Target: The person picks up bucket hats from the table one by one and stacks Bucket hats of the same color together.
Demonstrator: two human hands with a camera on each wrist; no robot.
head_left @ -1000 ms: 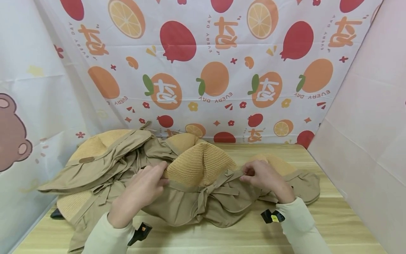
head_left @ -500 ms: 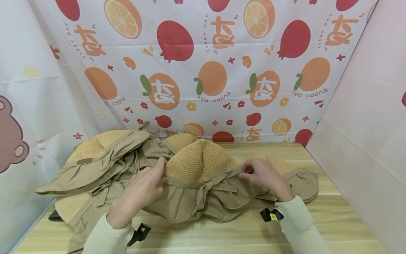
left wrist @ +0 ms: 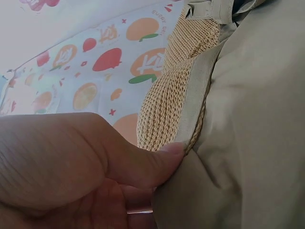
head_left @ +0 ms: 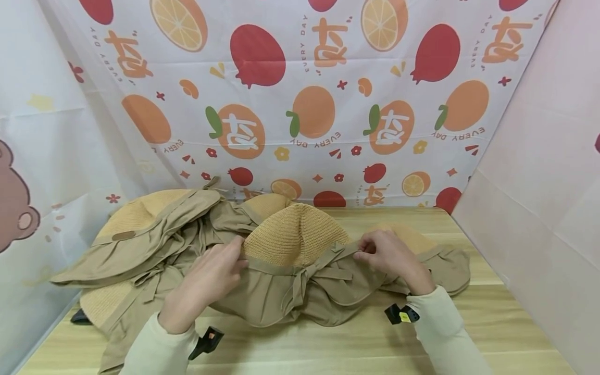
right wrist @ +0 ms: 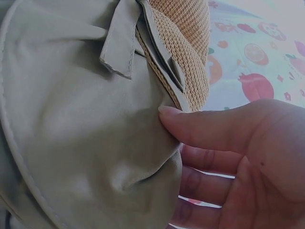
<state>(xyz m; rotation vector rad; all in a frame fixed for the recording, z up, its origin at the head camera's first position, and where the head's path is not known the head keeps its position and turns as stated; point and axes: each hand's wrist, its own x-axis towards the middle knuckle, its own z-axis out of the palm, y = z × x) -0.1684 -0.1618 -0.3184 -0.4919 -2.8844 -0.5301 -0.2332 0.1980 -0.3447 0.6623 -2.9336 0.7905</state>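
Between both hands is a sun hat [head_left: 295,237] with a straw-coloured knitted crown, a khaki cloth brim and a tied bow [head_left: 304,276] at its front. My left hand [head_left: 211,276] pinches the hat at its left side, where crown and brim meet; in the left wrist view the thumb [left wrist: 164,162] presses on the cloth band. On the other side my right hand [head_left: 389,258] pinches the brim near the band. The right wrist view shows that thumb [right wrist: 200,126] on top of the cloth and the fingers behind it, their tips hidden.
Several similar hats [head_left: 145,229] lie heaped at the left and back. Another hat [head_left: 445,265] lies behind my right hand. All rest on a wooden table [head_left: 300,349], with a fruit-print curtain [head_left: 309,67] behind it and pale curtains at both sides.
Both hands keep their pinch on the sun hat, which stays nearly in place. The head view has shifted slightly.
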